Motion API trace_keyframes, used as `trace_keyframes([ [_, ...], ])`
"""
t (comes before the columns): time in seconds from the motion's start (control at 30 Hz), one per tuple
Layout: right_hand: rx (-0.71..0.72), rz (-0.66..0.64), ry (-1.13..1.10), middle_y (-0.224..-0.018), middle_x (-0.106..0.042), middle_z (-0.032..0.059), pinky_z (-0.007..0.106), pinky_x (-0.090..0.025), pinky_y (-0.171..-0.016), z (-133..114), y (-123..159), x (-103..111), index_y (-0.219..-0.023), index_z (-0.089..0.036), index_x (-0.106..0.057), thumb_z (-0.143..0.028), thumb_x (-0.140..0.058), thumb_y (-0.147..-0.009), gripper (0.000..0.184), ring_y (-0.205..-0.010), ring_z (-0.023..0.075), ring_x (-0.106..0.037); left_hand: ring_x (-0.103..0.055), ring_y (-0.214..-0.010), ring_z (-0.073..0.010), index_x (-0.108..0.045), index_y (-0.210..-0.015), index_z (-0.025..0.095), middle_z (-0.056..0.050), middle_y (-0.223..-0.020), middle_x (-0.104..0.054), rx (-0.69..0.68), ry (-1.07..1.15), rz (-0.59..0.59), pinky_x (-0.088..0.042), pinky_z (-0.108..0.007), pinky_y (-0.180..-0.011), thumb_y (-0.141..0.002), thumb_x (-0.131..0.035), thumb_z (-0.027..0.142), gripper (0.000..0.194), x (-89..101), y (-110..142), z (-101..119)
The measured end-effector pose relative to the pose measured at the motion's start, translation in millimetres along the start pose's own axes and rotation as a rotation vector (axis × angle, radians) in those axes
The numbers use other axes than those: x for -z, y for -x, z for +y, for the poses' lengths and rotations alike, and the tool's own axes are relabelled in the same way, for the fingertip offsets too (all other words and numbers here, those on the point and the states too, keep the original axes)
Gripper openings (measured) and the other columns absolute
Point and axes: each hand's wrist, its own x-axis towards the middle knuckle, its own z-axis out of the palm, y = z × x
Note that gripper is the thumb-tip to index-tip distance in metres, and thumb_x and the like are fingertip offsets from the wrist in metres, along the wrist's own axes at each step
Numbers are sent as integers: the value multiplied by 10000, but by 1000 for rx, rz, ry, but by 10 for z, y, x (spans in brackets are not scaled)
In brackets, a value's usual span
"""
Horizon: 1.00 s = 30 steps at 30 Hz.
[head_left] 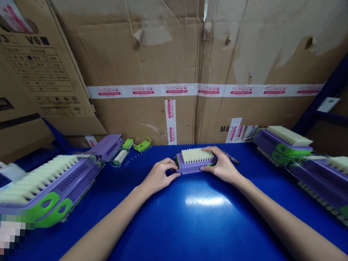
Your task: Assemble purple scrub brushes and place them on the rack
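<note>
A purple brush (193,169) with cream bristles facing up and green at its ends lies on the blue table (167,225) in front of me. My right hand (219,164) is closed around its right end, thumb on the near side and fingers over the bristle edge. At the left end, my left hand (164,173) has its thumb and fingertips pinched on the brush's corner. Behind my right hand lies a dark, thin pen-like tool (231,157), partly hidden.
Purple-green brushes (65,186) are stacked at left, with more brushes (286,142) stacked at right. A green plastic part (143,144), small loose pieces and a green-and-white part (122,154) lie at back left. Cardboard (152,57) walls the back; a blue frame post (327,69) stands at right.
</note>
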Motion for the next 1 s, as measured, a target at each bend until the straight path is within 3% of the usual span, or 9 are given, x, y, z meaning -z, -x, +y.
trace_keyframes([
  [0.33, 32, 34, 21, -1121, -574, 62, 418, -422, -948, -27, 15, -43, -1105, -231, -537, -248, -777, -631, 532, -1061, 246, -562, -557, -939, -234, -657, -929, 195, -69, -987, -632, 92, -223, 5, -415, -412, -859, -787, -632, 364, 222, -28, 1, -35],
  [0.57, 42, 63, 40, -1124, -571, 64, 432, -419, -958, -17, 23, -61, -1089, -231, -542, -255, -782, -634, 514, -1074, 253, -554, -565, -982, -250, -654, -1006, 194, -71, -1023, -666, 143, -213, -31, -410, -436, -886, -818, -590, 313, 232, -11, -6, 9],
  [0.7, 79, 111, 61, -1114, -567, 72, 440, -426, -952, -32, 29, -73, -1072, -225, -542, -260, -782, -643, 493, -1072, 261, -551, -606, -972, -237, -639, -1087, 197, -76, -1027, -681, 225, -50, 19, -439, -431, -906, -781, -624, 247, 310, -22, -14, 49],
  [0.83, 89, 174, 84, -1093, -575, 75, 448, -438, -939, -63, 29, -82, -1070, -224, -542, -274, -772, -657, 476, -1063, 270, -550, -605, -1071, -214, -566, -1210, 182, -87, -1187, -639, 315, 218, 83, -418, -406, -1007, -748, -648, 211, 471, -54, -25, 79],
  [1.0, 96, 205, 101, -1106, -567, 78, 457, -433, -950, -66, 32, -95, -1069, -224, -543, -276, -770, -657, 472, -1078, 271, -542, -584, -1123, -206, -552, -1230, 154, -91, -1242, -607, 366, 320, 72, -396, -383, -1044, -754, -635, 221, 488, -99, -36, 134],
])
